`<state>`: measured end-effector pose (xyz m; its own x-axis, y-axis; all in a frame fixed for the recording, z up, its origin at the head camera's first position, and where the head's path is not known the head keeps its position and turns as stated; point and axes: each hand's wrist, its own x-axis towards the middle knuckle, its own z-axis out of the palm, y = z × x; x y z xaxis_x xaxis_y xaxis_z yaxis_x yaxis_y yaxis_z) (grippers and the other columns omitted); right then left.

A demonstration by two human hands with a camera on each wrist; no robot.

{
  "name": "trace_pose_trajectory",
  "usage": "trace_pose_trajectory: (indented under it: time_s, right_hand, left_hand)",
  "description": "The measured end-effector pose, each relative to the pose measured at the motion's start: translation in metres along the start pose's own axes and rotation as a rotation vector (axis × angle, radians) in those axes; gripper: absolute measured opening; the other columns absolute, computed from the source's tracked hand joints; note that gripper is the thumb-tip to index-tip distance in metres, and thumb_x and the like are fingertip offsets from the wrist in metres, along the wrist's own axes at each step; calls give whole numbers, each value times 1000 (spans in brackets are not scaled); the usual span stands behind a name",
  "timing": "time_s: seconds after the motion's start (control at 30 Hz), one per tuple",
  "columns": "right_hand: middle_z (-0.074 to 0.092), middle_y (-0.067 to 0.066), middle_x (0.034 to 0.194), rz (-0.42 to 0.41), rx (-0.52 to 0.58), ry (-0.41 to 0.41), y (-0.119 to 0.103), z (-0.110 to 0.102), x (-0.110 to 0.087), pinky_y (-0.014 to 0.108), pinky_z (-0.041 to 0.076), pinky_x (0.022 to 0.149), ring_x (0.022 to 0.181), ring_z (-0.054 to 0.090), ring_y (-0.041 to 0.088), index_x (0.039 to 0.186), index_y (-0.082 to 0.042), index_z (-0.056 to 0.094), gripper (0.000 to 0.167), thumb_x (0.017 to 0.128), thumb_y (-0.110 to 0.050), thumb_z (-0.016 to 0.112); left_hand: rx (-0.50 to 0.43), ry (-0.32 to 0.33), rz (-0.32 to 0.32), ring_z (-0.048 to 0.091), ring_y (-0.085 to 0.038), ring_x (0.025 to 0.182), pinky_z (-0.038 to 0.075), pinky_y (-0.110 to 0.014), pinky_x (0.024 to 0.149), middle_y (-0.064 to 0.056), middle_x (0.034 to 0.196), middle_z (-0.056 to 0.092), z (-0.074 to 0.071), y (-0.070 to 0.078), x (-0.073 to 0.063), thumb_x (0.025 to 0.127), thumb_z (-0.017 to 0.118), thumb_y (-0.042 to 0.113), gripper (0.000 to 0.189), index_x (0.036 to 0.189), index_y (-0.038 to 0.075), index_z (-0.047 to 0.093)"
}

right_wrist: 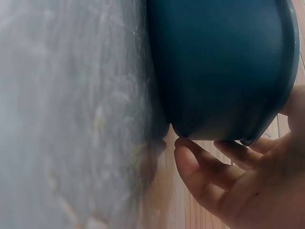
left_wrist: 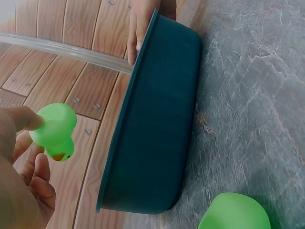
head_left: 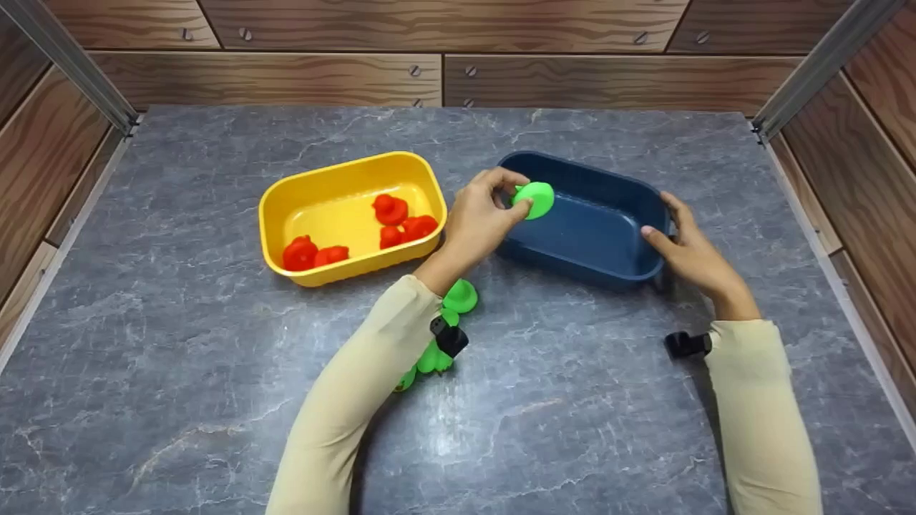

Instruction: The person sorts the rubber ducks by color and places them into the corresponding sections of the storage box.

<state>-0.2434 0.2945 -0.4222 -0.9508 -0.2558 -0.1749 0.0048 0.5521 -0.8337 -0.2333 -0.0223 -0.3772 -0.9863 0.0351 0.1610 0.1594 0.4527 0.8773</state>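
Note:
My left hand (head_left: 481, 207) pinches a green rubber duck (head_left: 537, 200) between thumb and fingers, above the left end of a dark blue bin (head_left: 572, 266). In the left wrist view the duck (left_wrist: 56, 125) hangs head down, its orange beak showing. At the bin's right end my right hand (head_left: 690, 250) holds the rim, its thumb on the edge. The right wrist view shows the fingers (right_wrist: 205, 167) against the outer end wall. More green ducks (head_left: 460, 296) lie on the table, partly hidden under my left forearm.
A yellow bin (head_left: 343, 166) stands left of the blue one, with several red ducks (head_left: 390, 209) inside. The grey marbled table (head_left: 572, 415) is bounded by wood-patterned walls (head_left: 286, 79) at the back and sides.

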Motion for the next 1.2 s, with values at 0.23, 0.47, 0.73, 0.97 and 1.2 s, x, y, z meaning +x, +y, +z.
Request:
trace_pose_trajectory:
  time_s: [0.23,0.47,0.73,0.97,1.2]
  right_hand:
    - [-5,24,160,0,6,12,0,1,0,62,23,111,142,16,49,154,-11,-11,80,102,-37,43]
    - [-10,22,160,-1,6,16,0,1,0,62,16,113,146,1,44,154,-12,-11,81,101,-37,45]
    - [-9,22,160,8,-2,15,0,1,0,62,18,113,145,6,47,154,-12,-11,80,102,-36,44]
    - [-13,20,160,12,20,-9,-1,1,-1,62,20,112,144,9,49,154,-13,-14,81,102,-37,43]
    - [-13,21,160,26,5,0,0,0,1,62,17,113,145,4,48,154,-14,-14,80,102,-36,43]
  left_hand:
    - [17,3,-16,52,-7,74,40,-19,65,4,93,61,3,-2,3,85,73,25,20,105,21,70]
    - [2,-8,10,54,-13,87,42,-21,75,-1,98,63,3,-5,6,86,73,26,22,106,19,70]
    - [-41,-53,65,55,-23,97,45,-27,85,-7,103,62,-9,-9,-1,86,73,27,26,108,14,69]
    - [-100,-90,117,55,-28,92,48,-38,86,-13,101,62,-26,-16,-12,86,73,23,27,108,9,67]
    - [-92,-176,115,55,-29,95,47,-40,88,-14,105,61,-42,-23,-24,85,73,23,34,114,8,65]
